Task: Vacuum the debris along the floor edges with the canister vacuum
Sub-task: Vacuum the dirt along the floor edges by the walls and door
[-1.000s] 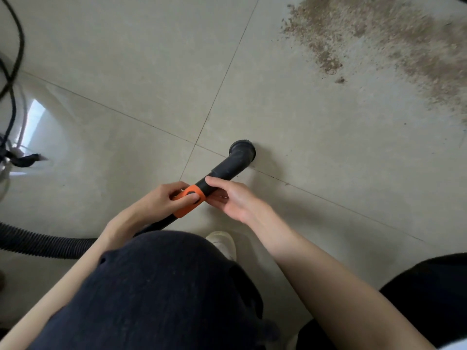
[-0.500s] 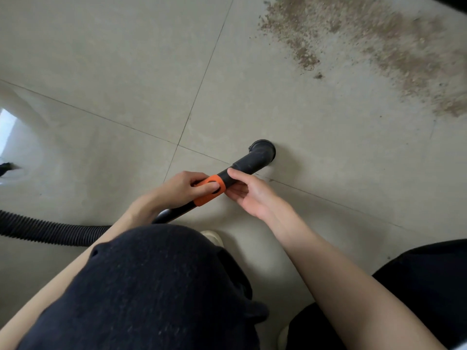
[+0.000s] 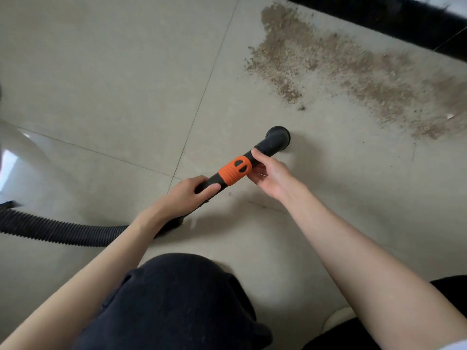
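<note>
Floor (image 3: pixel 106 79): large pale beige tiles, smooth w/ a slight sheen, thin grout lines crossing near centre-left.

Debris (image 3: pixel 336 69): brown, granular, sawdust-like scatter. Forms a broad irregular band on the far-right tile, running alongside a black baseboard strip (image 3: pixel 394 18) at the top right edge. Denser at the band's near-left lobe, finer and smeared toward the right.

Vacuum wand (image 3: pixel 264 147): rigid black plastic tube, matte, cylindrical. Ends in a round flared nozzle (image 3: pixel 278 137) resting on or just over the tile; contact can't be confirmed. Nozzle is near the debris, not in it. Orange collar (image 3: pixel 233 170) wraps the tube mid-length: rubbery look, ribbed edge, two dark oval slots on top. Behind the wand, a black corrugated hose (image 3: pixel 50 231) w/ fine ridges curves off to the left edge.

Left hand (image 3: pixel 185 193): fingers and thumb curled round the black tube just behind the orange collar, firm grip.

Right hand (image 3: pixel 270 175): palm turned toward the wand, thumb on top of the tube just ahead of the collar, fingers cupped beneath the collar. Holds the wand lightly.

Person's dark knit-fabric knee (image 3: pixel 174 299) fills the lower centre; both forearms bare.
</note>
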